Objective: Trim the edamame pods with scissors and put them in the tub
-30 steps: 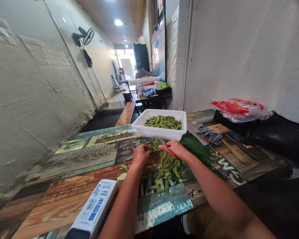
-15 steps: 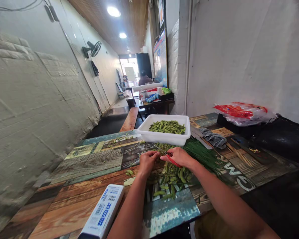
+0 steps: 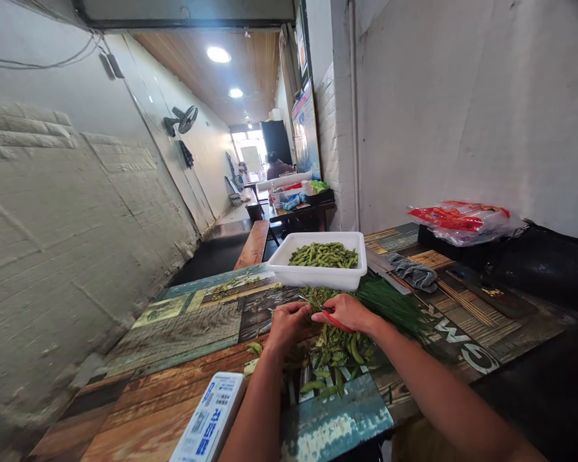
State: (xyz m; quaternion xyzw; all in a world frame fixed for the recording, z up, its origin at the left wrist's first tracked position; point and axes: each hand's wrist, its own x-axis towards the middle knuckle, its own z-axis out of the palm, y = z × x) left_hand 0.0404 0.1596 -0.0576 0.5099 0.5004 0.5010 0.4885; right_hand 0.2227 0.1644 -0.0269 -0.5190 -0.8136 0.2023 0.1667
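Observation:
My right hand (image 3: pixel 345 312) is closed around scissors with red handles (image 3: pixel 338 321), their blades pointing left toward my other fingertips. My left hand (image 3: pixel 289 322) is pinched shut just beside the blades; whatever it holds is too small and covered to make out. Beneath and in front of both hands lies a pile of green soybean pods (image 3: pixel 354 350) with loose trimmings. Behind my hands stands a white plastic tub (image 3: pixel 313 277), holding a heap of green pods (image 3: pixel 324 255). A bundle of long green chives (image 3: pixel 390 305) lies right of the pile.
A white box with blue print (image 3: pixel 209 417) lies left of my forearm. To the right are a knife (image 3: pixel 390 277), a grey cloth (image 3: pixel 411 272), wooden skewers (image 3: pixel 467 301) and a red-and-clear plastic package (image 3: pixel 467 221). A person (image 3: pixel 278 167) sits far back.
The view has tilted up slightly, so the table and tub appear lower. Both hands stay close together over the pile, the right still gripping the scissors.

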